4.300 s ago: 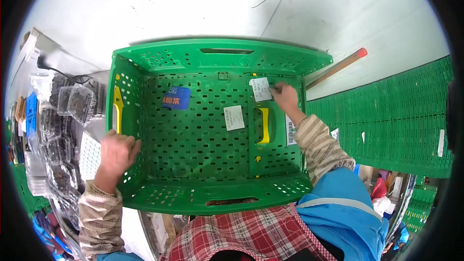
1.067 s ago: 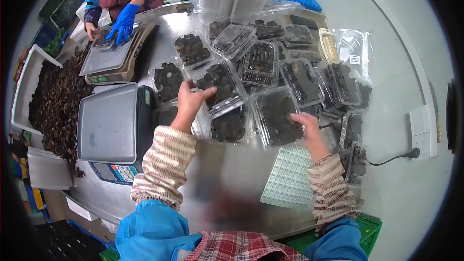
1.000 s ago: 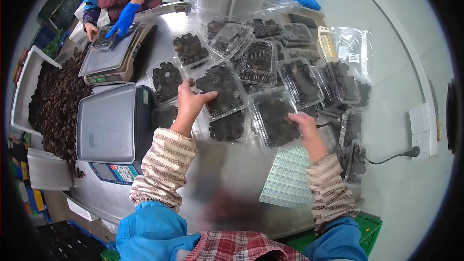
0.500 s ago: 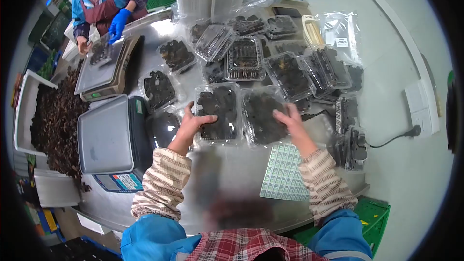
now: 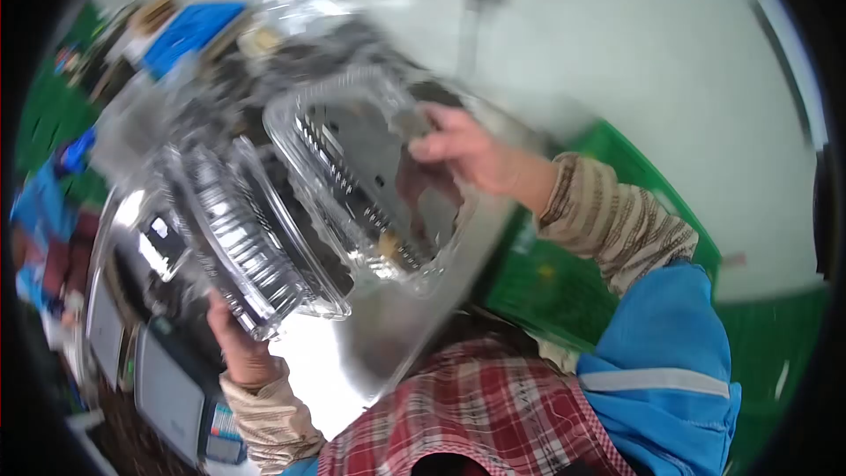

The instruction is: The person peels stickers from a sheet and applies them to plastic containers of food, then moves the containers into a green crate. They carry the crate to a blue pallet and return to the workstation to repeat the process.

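My right hand (image 5: 471, 154) is closed on the edge of a clear plastic clamshell box (image 5: 352, 176), which is tilted, with ridged sides and dark pieces visible inside. My left hand (image 5: 240, 344) grips the lower end of another clamshell box (image 5: 233, 234), turned up on its side so its ribbed wall faces me. Its fingers are partly hidden behind the plastic. Both boxes are held close together above the metal table (image 5: 379, 335). Motion blur smears the contents of the boxes.
A green crate (image 5: 608, 159) stands beyond the table edge on the right. More clear packs (image 5: 326, 44) lie blurred at the back. Scales (image 5: 167, 388) sit at the lower left, and a co-worker's blue sleeve (image 5: 40, 203) shows at far left. A pale wall (image 5: 599, 26) rises behind.
My view has swung right toward the green crate. The two boxes, flat on the table before, are now lifted and tilted in my hands. The label sheet is no longer seen.
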`<state>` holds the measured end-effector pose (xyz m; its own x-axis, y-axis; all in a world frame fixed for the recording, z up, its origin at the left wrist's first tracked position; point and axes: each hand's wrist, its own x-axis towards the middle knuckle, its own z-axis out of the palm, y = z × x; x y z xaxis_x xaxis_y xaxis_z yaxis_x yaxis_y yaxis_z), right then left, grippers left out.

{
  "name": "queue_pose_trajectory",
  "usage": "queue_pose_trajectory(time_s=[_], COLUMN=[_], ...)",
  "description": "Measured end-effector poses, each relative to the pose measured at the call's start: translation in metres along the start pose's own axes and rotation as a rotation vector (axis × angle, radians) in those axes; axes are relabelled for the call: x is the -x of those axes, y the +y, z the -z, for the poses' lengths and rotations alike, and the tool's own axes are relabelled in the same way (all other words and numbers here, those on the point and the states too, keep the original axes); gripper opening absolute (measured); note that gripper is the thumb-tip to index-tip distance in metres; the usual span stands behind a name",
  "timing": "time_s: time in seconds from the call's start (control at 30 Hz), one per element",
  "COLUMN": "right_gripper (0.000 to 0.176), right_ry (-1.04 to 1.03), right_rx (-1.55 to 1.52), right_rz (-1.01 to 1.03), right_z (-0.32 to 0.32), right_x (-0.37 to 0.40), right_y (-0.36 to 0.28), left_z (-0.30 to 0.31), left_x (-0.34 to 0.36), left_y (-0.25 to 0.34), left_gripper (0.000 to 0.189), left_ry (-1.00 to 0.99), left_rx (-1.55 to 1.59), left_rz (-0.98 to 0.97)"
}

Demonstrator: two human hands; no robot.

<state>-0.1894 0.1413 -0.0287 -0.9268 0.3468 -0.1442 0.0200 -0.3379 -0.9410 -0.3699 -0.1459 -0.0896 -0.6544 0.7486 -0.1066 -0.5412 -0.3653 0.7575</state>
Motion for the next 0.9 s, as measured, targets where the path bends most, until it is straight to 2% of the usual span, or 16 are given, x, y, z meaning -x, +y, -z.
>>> queue_pose_trajectory(time_s=[0.03,0.07,0.1,0.13,0.2,0.27,0.3,0.4,0.47,0.53,0.57,0.63,0.67,0.73,0.83,0.9], right_gripper=[0.045,0.039,0.039,0.043,0.044,0.043,0.042,0.041,0.036,0.033,0.033,0.033,0.033,0.034,0.036,0.033], right_ry=[0.123,0.158,0.113,0.289,0.727,0.946,0.963,1.000,1.172,1.314,1.364,1.399,1.431,1.458,1.476,1.359], right_rx=[-0.004,0.071,0.388,0.039,-0.021,-0.023,-0.287,-0.373,-0.484,-0.386,-0.366,-0.371,-0.356,-0.317,-0.239,-0.445], right_rz=[0.110,0.138,0.553,0.200,0.390,0.352,0.346,0.381,0.328,0.228,0.155,0.124,0.088,0.115,0.218,0.262], right_z=[0.017,0.045,0.071,0.094,0.106,0.133,0.180,0.238,0.265,0.312,0.323,0.333,0.337,0.334,0.334,0.340], right_x=[0.041,0.086,0.136,0.197,0.281,0.363,0.412,0.490,0.512,0.531,0.532,0.544,0.548,0.565,0.604,0.634], right_y=[-0.018,-0.031,-0.026,-0.036,-0.026,-0.011,0.015,0.067,0.095,0.140,0.149,0.159,0.162,0.151,0.134,0.144], left_z=[-0.034,-0.090,-0.146,-0.174,-0.242,-0.322,-0.354,-0.419,-0.432,-0.433,-0.427,-0.408,-0.412,-0.418,-0.422,-0.413], left_x=[-0.009,-0.002,0.006,-0.001,-0.003,0.012,0.019,0.037,0.043,0.045,0.046,0.050,0.050,0.049,0.045,0.019], left_y=[-0.009,-0.024,-0.044,-0.070,-0.111,-0.161,-0.194,-0.306,-0.389,-0.463,-0.492,-0.515,-0.517,-0.505,-0.462,-0.441], left_gripper=[0.053,0.054,0.055,0.055,0.053,0.052,0.053,0.054,0.055,0.040,0.040,0.040,0.040,0.047,0.037,0.027], left_ry=[-0.194,-0.166,-0.140,-0.350,-0.590,-0.715,-0.793,-0.849,-0.837,-0.689,-0.698,-0.576,-0.588,-0.779,-0.691,-0.565], left_rx=[0.030,-0.039,-0.108,-0.122,-0.182,-0.188,-0.151,-0.147,-0.186,-0.498,-0.510,-1.481,-1.496,-1.272,-1.052,-0.819], left_rz=[0.048,0.025,-0.001,0.069,0.275,0.505,0.581,0.708,0.743,0.486,0.483,-0.236,-0.238,0.238,0.348,0.376])
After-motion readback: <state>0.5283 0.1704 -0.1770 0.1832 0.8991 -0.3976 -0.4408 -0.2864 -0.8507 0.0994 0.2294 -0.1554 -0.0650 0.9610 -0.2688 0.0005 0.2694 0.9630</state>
